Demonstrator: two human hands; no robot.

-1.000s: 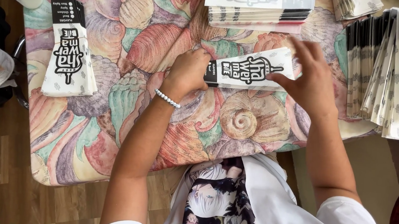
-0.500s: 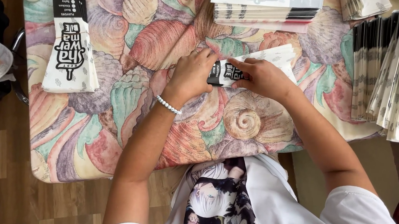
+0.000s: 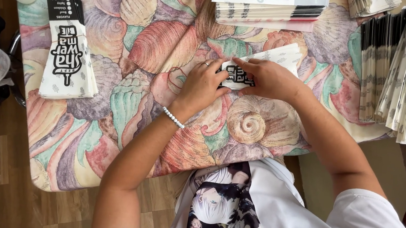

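From the head camera, both forearms reach forward over the worktop (image 3: pixel 115 136), which is covered by a cloth printed with pastel seashells. The left hand (image 3: pixel 204 84) lies palm down, wrist slightly bent, a beaded bracelet (image 3: pixel 172 117) at the wrist and a ring on one finger; its fingertips press on the near end of a white paper sleeve (image 3: pixel 264 61) with black lettering, the grip flat and pinching the paper's edge. The right hand (image 3: pixel 268 78) comes in from the right, fingers curled over the same sleeve, touching the left hand's fingertips, its grip closed on the paper. The sleeve lies flat near the worktop's middle. A stack of like sleeves (image 3: pixel 69 47) sits far left, another pile (image 3: pixel 267 9) lies beyond the hands, and upright rows (image 3: pixel 396 70) stand at the right.
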